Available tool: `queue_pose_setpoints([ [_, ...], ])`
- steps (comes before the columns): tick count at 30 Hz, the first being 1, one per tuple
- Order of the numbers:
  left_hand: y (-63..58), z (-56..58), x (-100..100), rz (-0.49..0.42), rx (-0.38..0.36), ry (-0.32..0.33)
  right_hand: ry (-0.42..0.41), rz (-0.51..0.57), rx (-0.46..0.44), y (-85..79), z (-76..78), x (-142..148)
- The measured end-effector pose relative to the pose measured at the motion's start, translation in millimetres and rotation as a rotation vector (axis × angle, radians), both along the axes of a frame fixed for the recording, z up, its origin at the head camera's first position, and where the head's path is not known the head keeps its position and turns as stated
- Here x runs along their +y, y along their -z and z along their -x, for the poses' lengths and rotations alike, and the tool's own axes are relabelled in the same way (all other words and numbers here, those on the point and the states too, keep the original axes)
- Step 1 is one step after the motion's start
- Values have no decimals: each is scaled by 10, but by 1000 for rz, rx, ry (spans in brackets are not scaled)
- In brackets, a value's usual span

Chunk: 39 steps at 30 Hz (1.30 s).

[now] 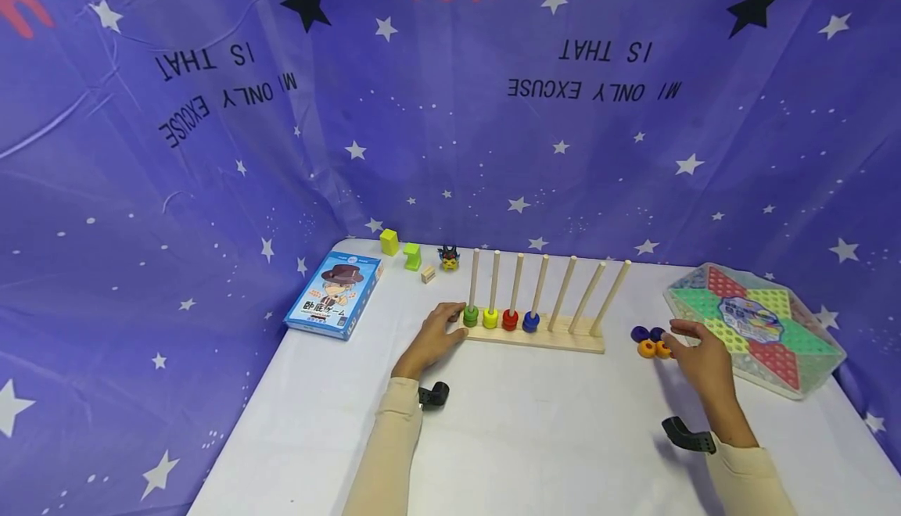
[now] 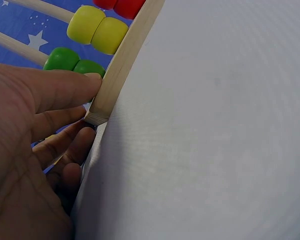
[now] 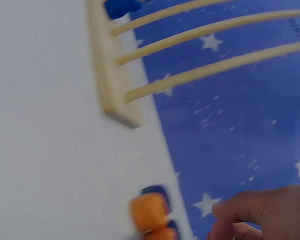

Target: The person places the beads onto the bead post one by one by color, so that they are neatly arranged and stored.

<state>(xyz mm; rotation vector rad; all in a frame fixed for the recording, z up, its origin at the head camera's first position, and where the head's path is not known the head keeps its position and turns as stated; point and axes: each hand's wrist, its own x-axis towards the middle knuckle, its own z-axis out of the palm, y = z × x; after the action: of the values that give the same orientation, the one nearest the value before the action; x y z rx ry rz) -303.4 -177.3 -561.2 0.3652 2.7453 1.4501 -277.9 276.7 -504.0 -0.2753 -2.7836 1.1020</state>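
My left hand (image 1: pixel 434 340) grips the left end of a wooden peg rack (image 1: pixel 493 335), its thumb on the near side. Green beads (image 2: pixel 62 60), yellow beads (image 2: pixel 97 30), red beads (image 1: pixel 510 320) and blue beads (image 1: pixel 531 322) sit at the foot of separate pegs. The pegs on the right carry none. My right hand (image 1: pixel 704 360) hovers beside two orange beads (image 1: pixel 646 349) and two purple beads (image 1: pixel 640 334), right of the rack. In the right wrist view its loosely bent fingers are apart from the orange bead (image 3: pixel 149 212).
A clear hexagonal game box (image 1: pixel 795 336) lies behind my right hand. At the left is a blue card-game box (image 1: pixel 334 295). A yellow block (image 1: pixel 389 242), a green block (image 1: pixel 412 256), a small wooden block (image 1: pixel 428 274) and a dark-haired figure (image 1: pixel 449 258) stand at the back.
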Motion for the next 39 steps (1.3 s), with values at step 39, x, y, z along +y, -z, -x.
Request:
queue_pose_setpoints([
  [39, 27, 20, 2, 10, -5, -6, 0, 75, 255, -880, 66, -505],
])
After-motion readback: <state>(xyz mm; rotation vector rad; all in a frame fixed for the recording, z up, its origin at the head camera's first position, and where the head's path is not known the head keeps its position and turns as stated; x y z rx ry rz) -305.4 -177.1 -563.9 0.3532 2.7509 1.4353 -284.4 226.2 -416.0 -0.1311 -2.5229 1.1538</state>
